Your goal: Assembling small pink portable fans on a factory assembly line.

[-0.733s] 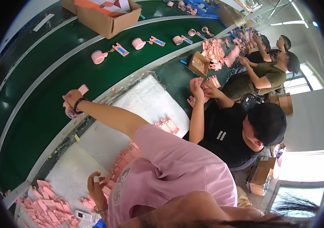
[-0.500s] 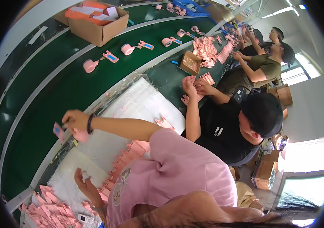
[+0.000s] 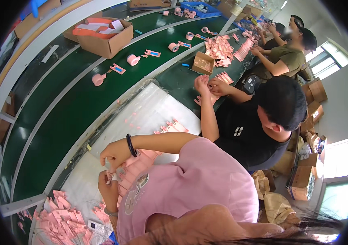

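Observation:
My left hand [image 3: 108,188] is closed around a small whitish piece [image 3: 114,177], held upright between thumb and fingers. Just above it, my right hand [image 3: 116,154], with a dark band at the wrist, has its fingers bent down close to the left fingertips. What the right fingers pinch is too small to make out. Beside both hands runs a row of flat pink plastic parts [image 3: 134,166], laid overlapping on the white padded sheet [image 3: 141,107] and partly hidden by my arm and shirt.
A heap of pink parts [image 3: 61,220] lies at lower left beside a small white device [image 3: 95,225]. The green belt [image 3: 59,118] carries round pink pieces [image 3: 133,60] with blue-marked plates. An open cardboard box [image 3: 108,43] stands beyond. Close at right, a co-worker in black [image 3: 239,122] handles pink parts.
My right hand has come back from the belt edge to my left hand. The pink pieces that were at it no longer show there. My left hand has shifted slightly right, still holding the whitish piece.

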Demonstrator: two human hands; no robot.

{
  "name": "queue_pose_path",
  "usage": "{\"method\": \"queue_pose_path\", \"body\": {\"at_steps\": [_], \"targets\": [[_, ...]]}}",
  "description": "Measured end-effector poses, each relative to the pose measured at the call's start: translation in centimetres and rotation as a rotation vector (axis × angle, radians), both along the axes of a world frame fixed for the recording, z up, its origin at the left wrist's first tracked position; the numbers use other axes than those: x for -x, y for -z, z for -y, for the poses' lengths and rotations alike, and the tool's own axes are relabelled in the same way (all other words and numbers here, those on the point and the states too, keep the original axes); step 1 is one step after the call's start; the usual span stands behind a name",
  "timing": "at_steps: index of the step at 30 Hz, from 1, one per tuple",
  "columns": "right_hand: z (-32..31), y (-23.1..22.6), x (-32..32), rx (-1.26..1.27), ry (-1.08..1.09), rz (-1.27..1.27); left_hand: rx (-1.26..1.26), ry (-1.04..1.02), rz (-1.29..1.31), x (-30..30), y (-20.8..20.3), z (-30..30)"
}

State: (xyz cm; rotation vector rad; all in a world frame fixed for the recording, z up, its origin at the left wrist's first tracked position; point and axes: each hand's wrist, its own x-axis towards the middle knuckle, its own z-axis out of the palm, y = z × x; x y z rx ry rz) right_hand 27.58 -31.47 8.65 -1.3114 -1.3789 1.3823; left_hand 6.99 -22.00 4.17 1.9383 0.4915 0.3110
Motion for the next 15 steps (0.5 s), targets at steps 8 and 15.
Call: {"method": "queue_pose_path", "body": {"at_steps": [8,15], "targets": [[1.1,2.2,2.0,-0.166,-0.001,0.803,0.216,-0.043,-0.118,0.6,-2.2,1.9],[4.0,2.4,3.8,-0.162,0.159,0.184,0.814,-0.099,-0.065,2.8,-2.6,2.1]]}}
